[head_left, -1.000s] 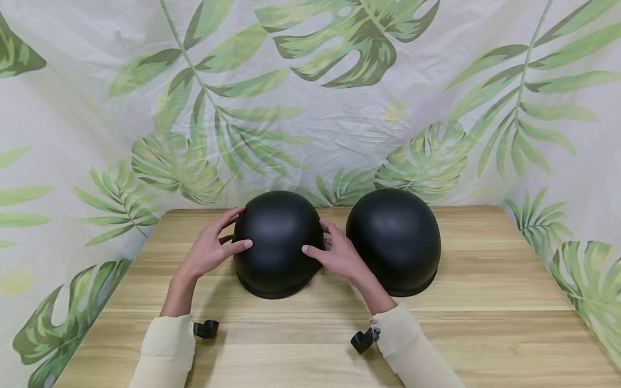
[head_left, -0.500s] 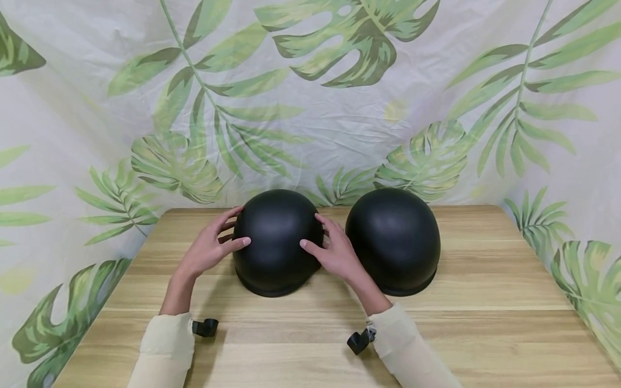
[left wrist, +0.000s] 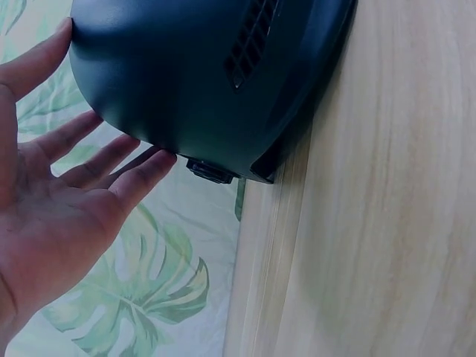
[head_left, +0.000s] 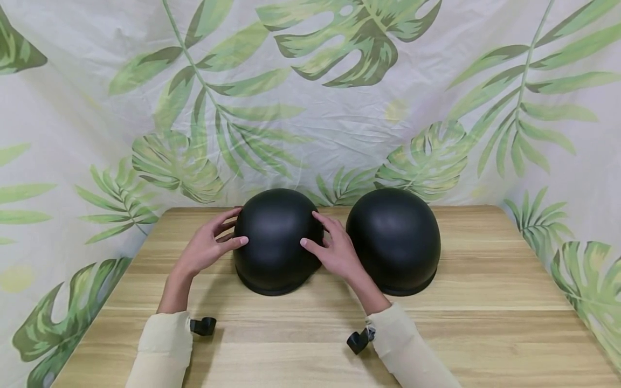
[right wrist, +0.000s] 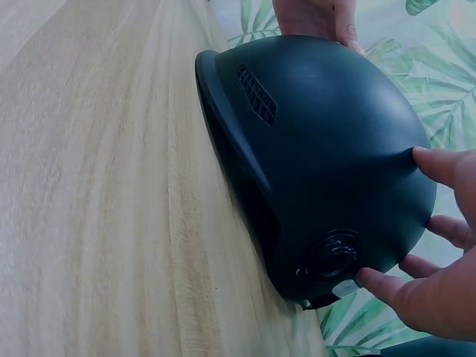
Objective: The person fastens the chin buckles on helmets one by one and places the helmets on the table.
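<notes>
Hands (head_left: 206, 250) (head_left: 338, 251) flank the left helmet (head_left: 274, 245), fingertips (right wrist: 372, 280) touching it.

With twelve at its far edge, the pale wood-grain table (head_left: 281, 345) carries a black helmet (head_left: 274, 248) at eleven o'clock and a second black helmet (head_left: 395, 242) at one o'clock. Both stand crown up, close together, a narrow gap between their domes. The grain runs from nine to three. The far corners, at ten and two, are rounded. Soft shadow darkens the wood toward seven.
</notes>
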The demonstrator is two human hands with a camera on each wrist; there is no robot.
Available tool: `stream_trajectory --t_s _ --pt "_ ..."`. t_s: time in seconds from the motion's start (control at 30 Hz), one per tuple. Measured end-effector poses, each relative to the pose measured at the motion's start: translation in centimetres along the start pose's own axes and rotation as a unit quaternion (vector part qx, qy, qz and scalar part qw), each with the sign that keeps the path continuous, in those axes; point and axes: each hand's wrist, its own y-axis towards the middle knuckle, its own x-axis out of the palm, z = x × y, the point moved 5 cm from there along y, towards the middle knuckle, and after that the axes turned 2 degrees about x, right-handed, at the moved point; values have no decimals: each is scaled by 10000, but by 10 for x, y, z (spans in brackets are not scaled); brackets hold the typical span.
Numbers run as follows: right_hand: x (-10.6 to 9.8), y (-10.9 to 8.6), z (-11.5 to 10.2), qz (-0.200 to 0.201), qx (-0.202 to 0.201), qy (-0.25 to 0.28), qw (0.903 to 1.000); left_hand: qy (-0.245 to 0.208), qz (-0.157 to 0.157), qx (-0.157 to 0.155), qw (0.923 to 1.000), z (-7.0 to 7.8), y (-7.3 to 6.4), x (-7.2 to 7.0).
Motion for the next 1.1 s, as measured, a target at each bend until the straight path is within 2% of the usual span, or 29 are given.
stream_trajectory --t_s 0.13,0.27,0.4,0.53,0.67,0.77,0.93,1.1 --pt "-1 -1 -1 -31 68 -70 9999 5 -12 61 10000 0 1 -1" --pt "-10 -4 -6 -17 11 -210 9998 147 178 271 9994 9 2 -1" --pt "-36 -12 -17 140 -322 -365 9987 380 567 563 9961 35 1 0" --pt "-71 -26 -25 380 -430 -296 9979 656 935 1087 9875 71 -2 9" --pt "-105 -37 -29 681 -327 -108 9971 756 1087 1531 9793 98 1 24" --pt "-130 -45 -30 928 -329 -41 9951 594 1005 1681 9788 114 7 40" --pt "-165 -56 -28 1197 -277 -195 9922 234 861 1676 9818 132 23 70" --pt "-190 -64 -18 1334 -104 -656 9888 19 845 1467 9856 140 35 97"
